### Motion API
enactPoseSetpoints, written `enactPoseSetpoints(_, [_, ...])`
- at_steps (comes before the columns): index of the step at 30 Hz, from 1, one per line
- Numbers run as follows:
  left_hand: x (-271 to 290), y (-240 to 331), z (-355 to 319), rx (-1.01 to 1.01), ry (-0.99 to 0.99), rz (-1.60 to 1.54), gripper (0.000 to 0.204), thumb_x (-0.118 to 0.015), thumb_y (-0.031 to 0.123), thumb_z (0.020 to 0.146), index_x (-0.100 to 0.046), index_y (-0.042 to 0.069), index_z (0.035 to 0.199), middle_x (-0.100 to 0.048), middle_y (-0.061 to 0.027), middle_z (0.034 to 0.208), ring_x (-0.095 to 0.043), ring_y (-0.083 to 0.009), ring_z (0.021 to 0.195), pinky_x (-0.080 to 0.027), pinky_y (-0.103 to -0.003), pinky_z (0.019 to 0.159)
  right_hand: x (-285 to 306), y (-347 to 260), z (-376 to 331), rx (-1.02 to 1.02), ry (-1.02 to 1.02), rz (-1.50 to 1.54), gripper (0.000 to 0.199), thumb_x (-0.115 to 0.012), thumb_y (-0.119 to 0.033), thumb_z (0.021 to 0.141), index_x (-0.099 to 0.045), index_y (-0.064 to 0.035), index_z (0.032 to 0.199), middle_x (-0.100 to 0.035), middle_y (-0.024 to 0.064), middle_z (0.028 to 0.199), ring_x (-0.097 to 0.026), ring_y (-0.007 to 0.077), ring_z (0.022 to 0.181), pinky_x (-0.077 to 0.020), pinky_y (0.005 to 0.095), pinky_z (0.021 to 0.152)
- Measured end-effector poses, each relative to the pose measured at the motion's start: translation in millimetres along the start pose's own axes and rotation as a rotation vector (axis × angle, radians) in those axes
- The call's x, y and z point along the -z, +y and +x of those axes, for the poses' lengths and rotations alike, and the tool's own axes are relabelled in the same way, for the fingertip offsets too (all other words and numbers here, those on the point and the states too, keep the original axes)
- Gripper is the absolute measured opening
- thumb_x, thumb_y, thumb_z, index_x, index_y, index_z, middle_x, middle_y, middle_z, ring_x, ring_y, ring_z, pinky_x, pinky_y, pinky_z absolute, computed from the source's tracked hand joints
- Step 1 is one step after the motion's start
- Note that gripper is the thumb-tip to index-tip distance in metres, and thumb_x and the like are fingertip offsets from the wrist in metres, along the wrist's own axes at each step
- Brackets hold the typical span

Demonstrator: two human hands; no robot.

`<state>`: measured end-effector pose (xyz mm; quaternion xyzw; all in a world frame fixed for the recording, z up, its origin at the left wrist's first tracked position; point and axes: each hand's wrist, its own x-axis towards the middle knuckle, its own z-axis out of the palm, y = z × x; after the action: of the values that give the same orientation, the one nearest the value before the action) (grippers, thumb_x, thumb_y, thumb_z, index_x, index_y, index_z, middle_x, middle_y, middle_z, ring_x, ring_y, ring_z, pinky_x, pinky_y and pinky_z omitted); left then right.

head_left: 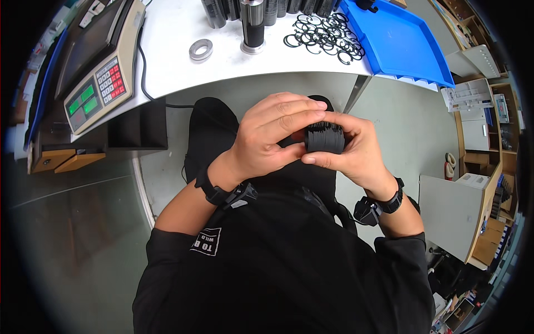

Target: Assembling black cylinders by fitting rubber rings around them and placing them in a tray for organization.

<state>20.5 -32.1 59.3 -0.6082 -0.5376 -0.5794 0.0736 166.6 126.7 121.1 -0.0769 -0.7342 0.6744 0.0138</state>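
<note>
Black ridged stack of thin-looking rings held above the black-clad lap

From where I stand, the person's left hand and right hand close around it. Uneven squeezing could splay the layers and spill them. Beyond, on the white table, loose black open rings lie beside a shallow blue plastic tray.

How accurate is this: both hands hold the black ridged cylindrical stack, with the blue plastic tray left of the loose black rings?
Wrong side: the head view shows the blue plastic tray right of the loose black rings. Both hands do hold the black ridged cylindrical stack.
</note>
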Motion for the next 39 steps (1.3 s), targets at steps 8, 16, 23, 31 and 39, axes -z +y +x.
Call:
enactPoseSetpoints(8, [-6,3,1,-0.006,0.013,0.008,0.059,-0.088,0.007,0.072,-0.072,0.002,0.128,-0.075,-0.0156,0.128,-0.073,-0.0355,0.114,-0.06,-0.045,0.096,-1,11,1,0.043,0.002,0.127,0.049,-0.096,-0.008,0.078,-0.074,0.0022,0.12,-0.078,0.0073,0.1,-0.073,0.0138,0.094,-0.0584,0.0278,0.086])
enactPoseSetpoints(16, [-10,-5,14,-0.216,-0.106,0.041,0.041,-0.08,0.016,0.086,-0.073,0.002,0.123,-0.075,-0.0158,0.127,-0.073,-0.0355,0.118,-0.06,-0.047,0.099,-4,25,6,0.093,-0.063,0.049,0.038,-0.097,-0.01,0.074,-0.078,-0.0018,0.106,-0.078,0.005,0.104,-0.072,0.0134,0.1,-0.0567,0.0278,0.089])
enactPoseSetpoints(23, [-11,-3,11,-0.201,-0.08,0.024,0.024,-0.075,0.011,0.087,-0.076,0.001,0.109,-0.078,-0.0136,0.119,-0.075,-0.0319,0.116,-0.061,-0.045,0.104,-8,26,9,-0.001,-0.083,0.205,0.045,-0.097,-0.007,0.073,-0.076,-0.0022,0.113,-0.076,0.0018,0.105,-0.071,0.0124,0.102,-0.0567,0.0282,0.09])
enactPoseSetpoints(31, [-1,-3,10,-0.362,-0.154,0.205,0.018,-0.072,0.01,0.095,-0.076,0.002,0.11,-0.077,-0.0151,0.125,-0.075,-0.0326,0.117,-0.061,-0.048,0.102,-3,18,15,-0.148,-0.141,0.199,0.033,-0.096,-0.005,0.075,-0.077,-0.0007,0.101,-0.076,0.0002,0.091,-0.069,0.0075,0.086,-0.0578,0.0248,0.079])
enactPoseSetpoints(39, [-7,-11,7,-0.47,-0.057,0.21,0.049,-0.079,0.014,0.091,-0.065,0.003,0.137,-0.074,-0.0165,0.13,-0.073,-0.0345,0.121,-0.06,-0.046,0.101,-3,9,12,-0.029,-0.122,-0.031,0.035,-0.095,-0.004,0.076,-0.076,0.0004,0.105,-0.077,0.0031,0.094,-0.07,0.0076,0.086,-0.0586,0.0251,0.08])
